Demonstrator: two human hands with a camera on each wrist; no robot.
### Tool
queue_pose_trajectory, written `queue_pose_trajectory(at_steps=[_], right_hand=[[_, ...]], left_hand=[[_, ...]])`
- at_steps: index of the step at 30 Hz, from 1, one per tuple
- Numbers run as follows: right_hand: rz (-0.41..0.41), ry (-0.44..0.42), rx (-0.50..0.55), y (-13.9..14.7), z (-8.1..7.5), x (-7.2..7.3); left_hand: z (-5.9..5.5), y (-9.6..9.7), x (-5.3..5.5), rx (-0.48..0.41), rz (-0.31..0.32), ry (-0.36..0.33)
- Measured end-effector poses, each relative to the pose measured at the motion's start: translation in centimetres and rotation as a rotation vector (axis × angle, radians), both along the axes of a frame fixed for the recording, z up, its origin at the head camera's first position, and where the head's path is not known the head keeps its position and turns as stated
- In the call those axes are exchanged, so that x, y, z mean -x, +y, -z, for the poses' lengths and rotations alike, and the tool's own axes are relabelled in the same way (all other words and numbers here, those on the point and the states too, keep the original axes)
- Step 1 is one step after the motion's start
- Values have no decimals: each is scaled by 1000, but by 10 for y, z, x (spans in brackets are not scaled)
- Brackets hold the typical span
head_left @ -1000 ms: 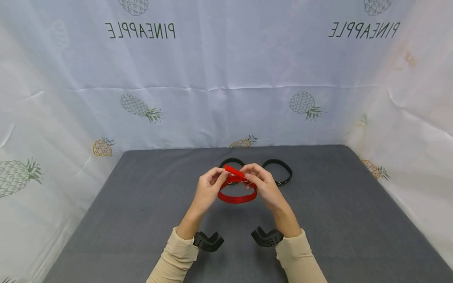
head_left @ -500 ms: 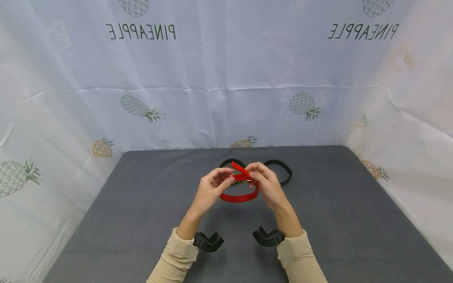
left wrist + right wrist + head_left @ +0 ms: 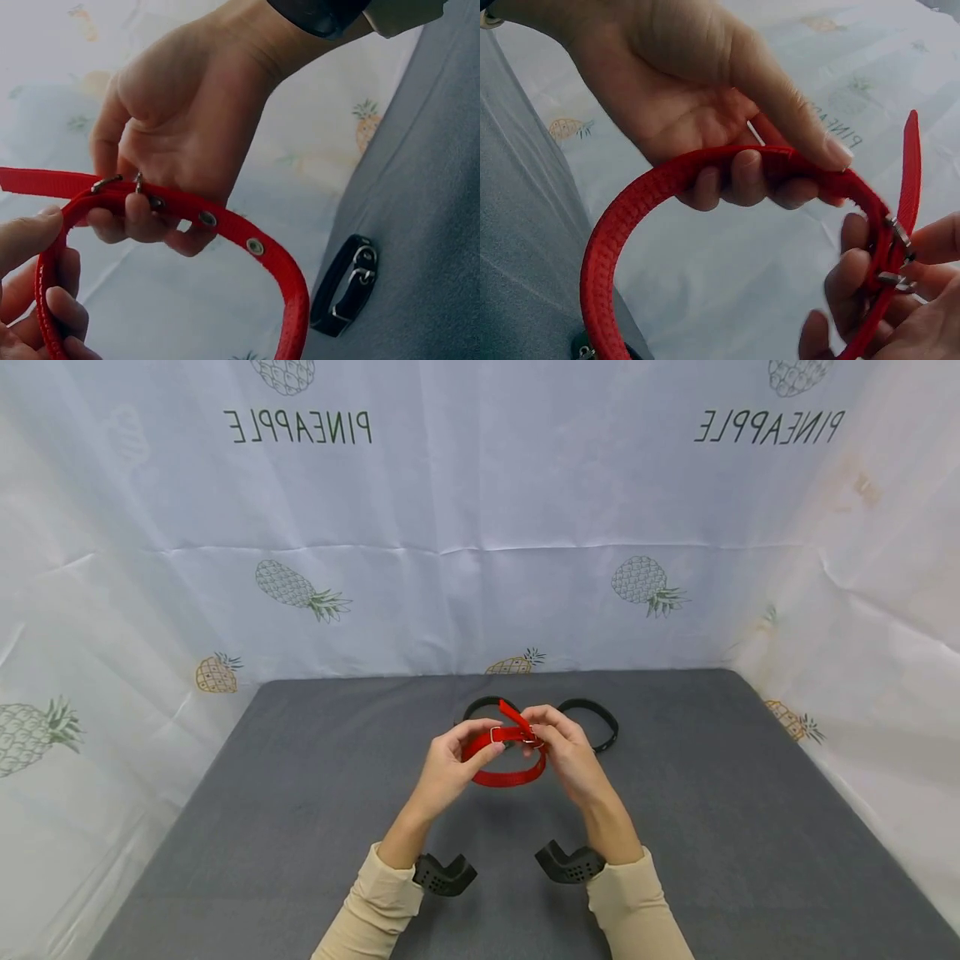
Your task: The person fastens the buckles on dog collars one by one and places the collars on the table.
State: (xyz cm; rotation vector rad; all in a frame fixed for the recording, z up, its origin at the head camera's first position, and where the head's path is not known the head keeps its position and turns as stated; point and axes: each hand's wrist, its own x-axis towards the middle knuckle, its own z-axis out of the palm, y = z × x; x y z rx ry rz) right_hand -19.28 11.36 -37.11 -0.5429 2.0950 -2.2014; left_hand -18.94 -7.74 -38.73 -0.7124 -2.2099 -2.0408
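A red collar (image 3: 508, 779) with a metal buckle and eyelets is held up in a closed loop between both hands. My left hand (image 3: 444, 770) grips its left side, thumb and fingers on the strap beside a metal ring. At the buckle, my right hand (image 3: 564, 752) pinches the strap, and the red free end (image 3: 512, 713) sticks up past its fingertips. The left wrist view shows the right hand's fingers under the buckle (image 3: 107, 183), with eyelets (image 3: 256, 246) along the band. In the right wrist view, the left hand's thumb (image 3: 832, 150) presses on the band.
Two black collars lie behind the hands on the grey table (image 3: 300, 827): a left one (image 3: 480, 702), partly hidden by the red collar, and a right one (image 3: 611, 722). A white pineapple-print cloth (image 3: 450, 510) encloses the back and sides.
The red collar has shifted slightly right, and its free end stands steeper. The left hand has slid its grip so the metal ring now shows above its thumb.
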Motion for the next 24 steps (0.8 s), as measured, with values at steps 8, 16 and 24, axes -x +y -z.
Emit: queue_pose_trajectory(at_steps=[8,16,24], right_hand=[[-57,-27,-137,2,-5,-1],[-86,-9,-94,6,-7,-3],[-85,8,-69,6,-8,-3]], left_hand=[[4,3,0,74,-21,78],[-1,2,1,78,-2,104],[-2,-2,2,69,27,86]])
